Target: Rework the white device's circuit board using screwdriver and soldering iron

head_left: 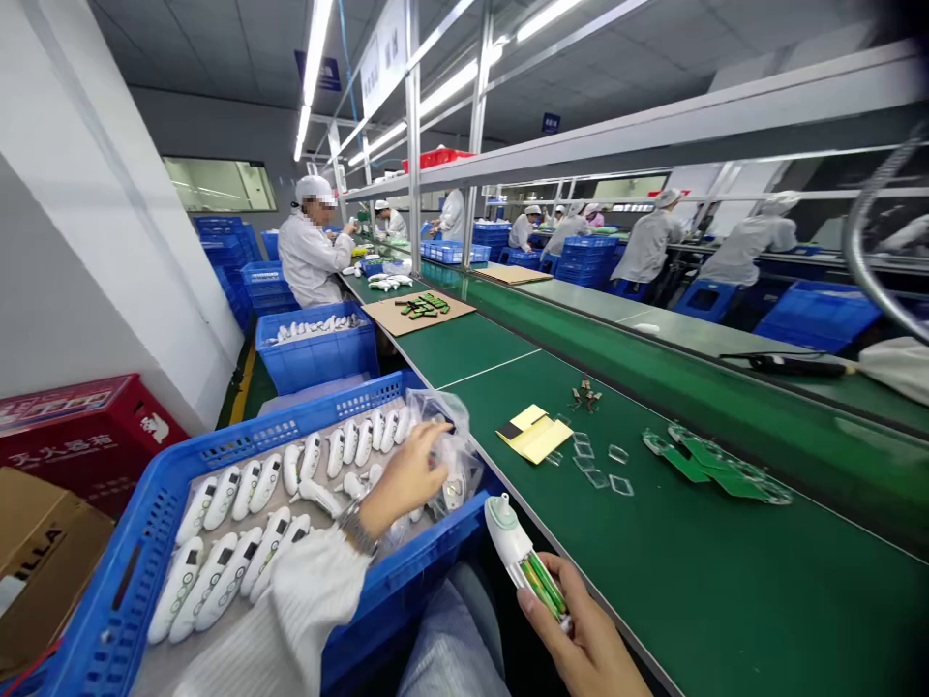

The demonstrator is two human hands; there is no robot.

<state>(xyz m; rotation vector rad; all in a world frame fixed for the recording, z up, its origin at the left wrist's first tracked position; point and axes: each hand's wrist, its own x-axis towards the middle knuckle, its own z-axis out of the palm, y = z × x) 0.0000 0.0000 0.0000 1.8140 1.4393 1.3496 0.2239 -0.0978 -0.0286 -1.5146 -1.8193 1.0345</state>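
My left hand [406, 476] reaches into a blue crate [145, 542] at my left and closes on a clear plastic bag [450, 440] that lies among rows of white thermometer housings [239, 528]. My right hand [581, 634] is low in front of me, fingers wrapped round a white thermometer body [515, 547] whose open side shows a green circuit board. That hand sits at the near edge of the green workbench [689, 581].
On the bench lie yellow sticky pads [535, 434], small clear lenses [599, 465], green circuit boards [715, 469] and metal clips [586, 395]. A red crate [79, 426] and cardboard box [40, 561] stand at left. Workers in white coats sit along the line.
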